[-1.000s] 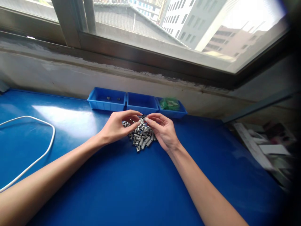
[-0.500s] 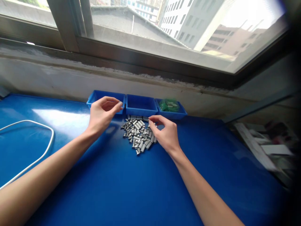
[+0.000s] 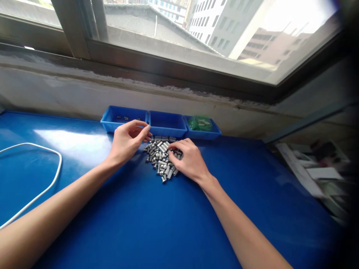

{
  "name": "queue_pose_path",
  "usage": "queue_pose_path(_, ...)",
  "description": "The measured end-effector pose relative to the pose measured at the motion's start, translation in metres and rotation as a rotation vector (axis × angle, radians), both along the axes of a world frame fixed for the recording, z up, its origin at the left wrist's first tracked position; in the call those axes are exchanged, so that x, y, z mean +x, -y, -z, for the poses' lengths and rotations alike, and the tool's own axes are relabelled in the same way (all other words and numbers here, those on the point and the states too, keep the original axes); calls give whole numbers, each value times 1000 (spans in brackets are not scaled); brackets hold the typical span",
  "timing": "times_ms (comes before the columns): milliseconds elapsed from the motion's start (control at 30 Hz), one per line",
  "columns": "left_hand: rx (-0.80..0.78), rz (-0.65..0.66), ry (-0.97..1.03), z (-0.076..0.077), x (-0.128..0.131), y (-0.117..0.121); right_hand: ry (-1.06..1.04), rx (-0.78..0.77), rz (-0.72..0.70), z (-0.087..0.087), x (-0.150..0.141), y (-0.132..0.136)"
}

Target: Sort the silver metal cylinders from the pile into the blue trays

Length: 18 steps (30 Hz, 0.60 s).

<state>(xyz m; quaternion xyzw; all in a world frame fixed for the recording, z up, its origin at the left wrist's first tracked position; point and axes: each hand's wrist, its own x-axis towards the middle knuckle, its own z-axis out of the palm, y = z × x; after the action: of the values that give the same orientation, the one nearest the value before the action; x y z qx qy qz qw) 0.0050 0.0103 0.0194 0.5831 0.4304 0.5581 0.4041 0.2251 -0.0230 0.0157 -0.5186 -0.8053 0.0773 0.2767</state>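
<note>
Closest to you, your two bare arms reach out over the shiny blue table [image 3: 140, 224]. On the left, a white cord [image 3: 60, 160] bends across the table top. Farther in, toward the far edge, you have a pile of little metal parts [image 3: 160, 164]. Some are short and round, and some are longer. At the back of the pile, a few long ones lie in a row, just in front of the middle bin.

Your right hand [image 3: 187, 158] is bent over the right side of the pile, with its thumb and pointer finger close together. I can't tell if it is pinching a part. Your left hand [image 3: 125, 141] is by the pile's back left corner, in front of the left bin. Its fingers are curled and its thumb is near them, but I can't tell if anything is in between.

Past the table's right edge sits some blurry stuff [image 3: 322, 173].

Three blue bins stand side by side along the far edge. The left bin [image 3: 109, 127] has a few small pieces [image 3: 126, 118] inside. Next comes the middle bin [image 3: 168, 131]. The right bin [image 3: 203, 135] holds a green bag [image 3: 199, 123].

Behind them is a pale wall [image 3: 84, 95], then a window frame [image 3: 168, 67], with tall buildings [image 3: 209, 20] outside.
</note>
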Motion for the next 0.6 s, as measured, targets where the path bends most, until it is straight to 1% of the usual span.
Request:
queue_pose_path(133,34,18,-22,1,0,2,-19,-15,7,0,-2,-1)
queue_pose_path(367,78,42,-58,2,2,2,-188,-34,64,6,-6,-3)
queue_pose_path(600,99,57,-97,4,4,3,-214,4,81,8,-12,-1)
